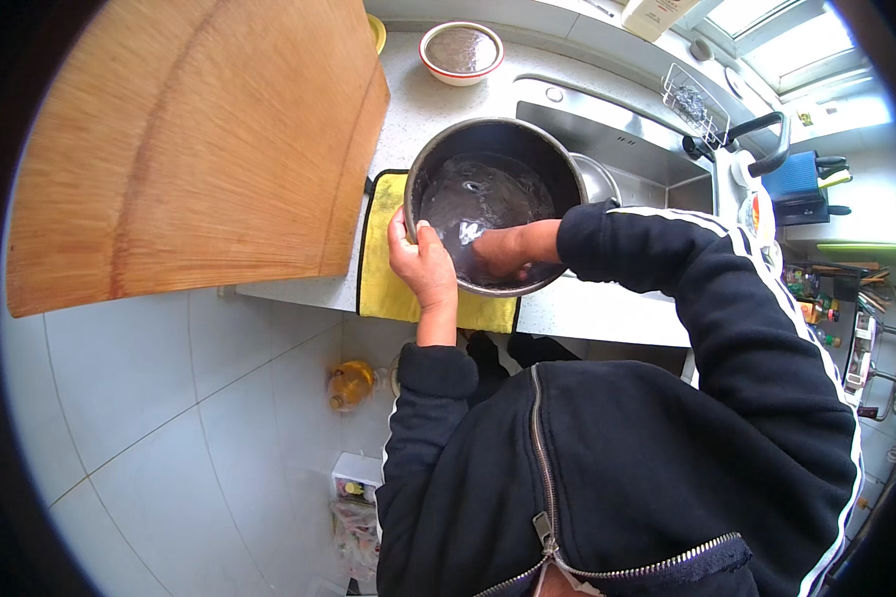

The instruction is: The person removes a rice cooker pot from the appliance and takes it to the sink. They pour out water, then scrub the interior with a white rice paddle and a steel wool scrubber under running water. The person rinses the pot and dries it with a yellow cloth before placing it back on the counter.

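A dark round metal pot (560, 160) with water (504, 183) in it is before me, above a yellow cloth (383, 246) with black edging on the counter. My left hand (427, 267) grips the pot's near left rim, thumb on the inside and fingers along the outer wall. My right hand (504, 250) reaches into the pot near its front side. Its fingers are under the water, so whether they hold anything is hidden. Bright ripples show beside those fingers. Whether the pot's bottom touches the cloth cannot be seen.
Right of the pot is a stainless steel sink (687, 175), with a metal bowl (596, 177) partly behind the pot. A lidded bowl (461, 54) stands at the back. A large wooden panel (216, 149) rises on the left. A blue knife block (795, 186) is far right.
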The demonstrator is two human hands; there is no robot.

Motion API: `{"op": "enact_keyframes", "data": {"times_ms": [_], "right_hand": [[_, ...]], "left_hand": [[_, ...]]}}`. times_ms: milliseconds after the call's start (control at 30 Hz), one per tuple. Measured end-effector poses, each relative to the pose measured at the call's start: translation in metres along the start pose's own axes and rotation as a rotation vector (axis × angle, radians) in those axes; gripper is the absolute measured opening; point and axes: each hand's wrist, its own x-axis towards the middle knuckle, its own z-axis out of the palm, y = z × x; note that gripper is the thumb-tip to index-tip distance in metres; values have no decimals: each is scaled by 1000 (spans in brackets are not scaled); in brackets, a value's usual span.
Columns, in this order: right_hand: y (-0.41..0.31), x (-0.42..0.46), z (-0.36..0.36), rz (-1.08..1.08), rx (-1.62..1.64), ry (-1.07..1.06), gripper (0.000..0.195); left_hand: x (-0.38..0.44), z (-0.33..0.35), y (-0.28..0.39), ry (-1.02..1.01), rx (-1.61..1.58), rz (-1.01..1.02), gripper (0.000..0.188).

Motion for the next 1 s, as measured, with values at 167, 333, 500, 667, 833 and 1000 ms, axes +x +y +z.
{"op": "enact_keyframes", "data": {"times_ms": [167, 333, 500, 667, 833, 1000], "right_hand": [[-7, 49, -2, -358, -247, 585, 17], [24, 82, -34, -270, -555, 862, 9], [83, 58, -59, -177, -653, 645, 15], [89, 31, -17, -29, -543, 413, 18], [38, 48, 12, -352, -511, 383, 21], [29, 55, -25, -159, -374, 675, 23]], "left_hand": [[0, -1, -1, -1, 25, -8, 32], [0, -3, -1, -22, 47, 14, 32], [0, -3, 0, -14, 68, 44, 31], [0, 0, 1, -3, 58, 26, 33], [1, 0, -3, 5, 54, 24, 34], [3, -3, -7, -11, 72, 25, 35]]}}
